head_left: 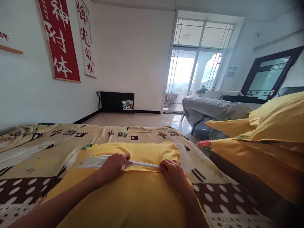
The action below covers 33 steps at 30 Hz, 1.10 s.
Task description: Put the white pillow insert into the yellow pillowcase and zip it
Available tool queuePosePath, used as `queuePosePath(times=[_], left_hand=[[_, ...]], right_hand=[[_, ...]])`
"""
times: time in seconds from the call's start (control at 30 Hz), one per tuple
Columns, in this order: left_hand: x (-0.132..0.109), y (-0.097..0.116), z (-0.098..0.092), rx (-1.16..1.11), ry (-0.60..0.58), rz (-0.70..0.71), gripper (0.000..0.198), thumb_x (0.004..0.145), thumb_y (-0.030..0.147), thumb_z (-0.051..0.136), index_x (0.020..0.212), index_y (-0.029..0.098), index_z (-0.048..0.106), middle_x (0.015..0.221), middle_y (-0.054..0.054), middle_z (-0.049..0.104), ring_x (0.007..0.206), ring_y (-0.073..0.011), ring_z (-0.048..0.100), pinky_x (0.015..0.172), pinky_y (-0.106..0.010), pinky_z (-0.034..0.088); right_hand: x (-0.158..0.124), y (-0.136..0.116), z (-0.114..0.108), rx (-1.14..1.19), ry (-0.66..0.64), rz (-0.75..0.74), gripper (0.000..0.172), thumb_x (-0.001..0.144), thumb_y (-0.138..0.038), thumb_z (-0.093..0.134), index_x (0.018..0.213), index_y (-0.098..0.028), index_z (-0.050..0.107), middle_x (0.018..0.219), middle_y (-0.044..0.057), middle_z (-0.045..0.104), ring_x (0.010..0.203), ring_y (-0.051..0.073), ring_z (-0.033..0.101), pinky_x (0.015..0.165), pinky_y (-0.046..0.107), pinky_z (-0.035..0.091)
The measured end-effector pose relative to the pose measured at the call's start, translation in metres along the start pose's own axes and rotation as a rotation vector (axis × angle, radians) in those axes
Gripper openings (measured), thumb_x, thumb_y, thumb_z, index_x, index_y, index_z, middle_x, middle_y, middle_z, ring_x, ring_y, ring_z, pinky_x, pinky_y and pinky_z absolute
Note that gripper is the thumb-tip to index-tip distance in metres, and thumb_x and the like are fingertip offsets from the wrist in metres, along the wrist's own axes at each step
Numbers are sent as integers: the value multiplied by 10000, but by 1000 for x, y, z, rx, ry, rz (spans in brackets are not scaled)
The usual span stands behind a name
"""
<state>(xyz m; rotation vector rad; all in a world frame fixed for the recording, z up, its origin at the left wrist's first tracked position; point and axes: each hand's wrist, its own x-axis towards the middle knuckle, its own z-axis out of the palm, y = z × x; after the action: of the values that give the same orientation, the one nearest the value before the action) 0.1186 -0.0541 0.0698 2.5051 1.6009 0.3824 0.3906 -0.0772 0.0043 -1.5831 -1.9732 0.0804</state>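
Note:
A yellow pillow [142,193] lies on a patterned blanket [147,134] in front of me. A white zipper [144,164] runs across its cover, joined to the right and parted on the left, where white filling [93,161] shows. My left hand [116,165] pinches the zipper near its slider, fingers closed. At the zipper's right end, my right hand [171,172] has its fingers closed on the cover's edge.
Several yellow pillows [280,120] are stacked at the right, beside the blanket. Behind them stands a table under a plastic sheet [213,107]. A black folded frame [114,102] leans by the far wall, left of a glass sliding door [194,72].

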Motion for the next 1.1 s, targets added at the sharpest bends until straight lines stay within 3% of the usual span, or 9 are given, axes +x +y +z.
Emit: queuePosePath(times=[0.17, 0.27, 0.4, 0.53, 0.67, 0.77, 0.9, 1.0, 1.1], left_hand=[[-13, -21, -3, 13, 23, -14, 185, 899, 290, 348, 817, 212, 494, 724, -49, 628, 666, -207, 569, 555, -276, 237], [-14, -35, -1, -20, 50, 12, 173, 900, 291, 357, 817, 217, 489, 744, -47, 641, 696, -213, 588, 572, -274, 269], [-10, -42, 7, -55, 47, 50, 169, 921, 294, 346, 853, 211, 476, 787, -45, 653, 723, -198, 603, 601, -268, 320], [-7, -36, 11, -18, 22, 71, 197, 943, 269, 299, 925, 189, 478, 821, -78, 657, 750, -211, 613, 605, -276, 346], [-11, -30, 10, 84, 43, 104, 242, 945, 215, 274, 970, 160, 508, 858, -118, 655, 834, -250, 610, 711, -329, 385], [-18, -26, 8, 121, 67, 113, 240, 940, 176, 287, 941, 164, 527, 992, -122, 652, 961, -246, 592, 796, -336, 397], [-24, -25, 6, 128, 43, 51, 255, 950, 198, 276, 1014, 163, 520, 903, -109, 679, 835, -249, 648, 631, -310, 410], [-22, -26, 8, 142, 25, 19, 276, 953, 221, 264, 1045, 159, 517, 833, -116, 682, 792, -288, 660, 582, -324, 392], [-18, -26, 9, 150, -1, 14, 256, 940, 217, 289, 1036, 161, 520, 816, -121, 681, 793, -297, 660, 584, -326, 386]], right_hand=[[2, 6, 2, -42, -33, 11, 133, 873, -261, 506, 810, -210, 611, 853, -7, 668, 818, 170, 564, 802, 305, 358], [4, -7, 0, -81, -78, 48, 159, 885, -258, 483, 836, -206, 624, 895, 13, 671, 854, 185, 573, 794, 309, 370], [5, -61, -18, -254, -80, 93, 229, 902, -188, 423, 888, -183, 652, 974, 83, 668, 915, 218, 592, 814, 334, 372], [10, -137, -39, -257, -24, -72, 254, 901, -144, 421, 991, -197, 653, 1028, 94, 671, 963, 205, 605, 840, 319, 370], [22, -177, -22, -194, -108, -88, 229, 910, -141, 442, 928, -210, 660, 968, 57, 688, 944, 191, 617, 824, 309, 363], [31, -172, 18, -136, -60, -7, 224, 911, -126, 449, 872, -202, 655, 913, 39, 684, 914, 178, 609, 807, 291, 357], [35, -150, 62, -3, 114, -11, 254, 932, -177, 435, 805, -203, 654, 860, 32, 648, 864, 159, 580, 752, 251, 356], [31, -143, 67, 53, 79, -48, 212, 920, -229, 466, 892, -234, 676, 928, 27, 625, 824, 144, 585, 683, 240, 339], [26, -144, 62, 21, -32, 10, 212, 904, -226, 477, 983, -262, 670, 962, 17, 624, 760, 135, 597, 610, 250, 290]])
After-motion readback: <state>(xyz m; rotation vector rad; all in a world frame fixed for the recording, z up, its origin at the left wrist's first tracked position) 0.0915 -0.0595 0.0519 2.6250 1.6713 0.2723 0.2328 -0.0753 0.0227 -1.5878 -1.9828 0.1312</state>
